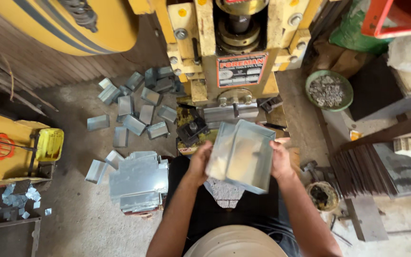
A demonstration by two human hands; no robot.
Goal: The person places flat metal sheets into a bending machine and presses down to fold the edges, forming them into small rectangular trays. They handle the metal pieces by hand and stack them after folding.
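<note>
Left hand (199, 159): my fingers curl closed on the left wall of the sheet-metal box (241, 154).
Right hand (280, 159): clamped on the box's right wall, thumb along the rim.
Box: open, shiny, tilted, held between both hands above my lap, just before the yellow press (234, 57).
Flat blanks (138, 183): stacked on the floor beside my left forearm.
Folded pieces (136, 102): scattered farther off, left of the press.
Green bowl (329, 90): holds metal scraps, right of the press.
</note>
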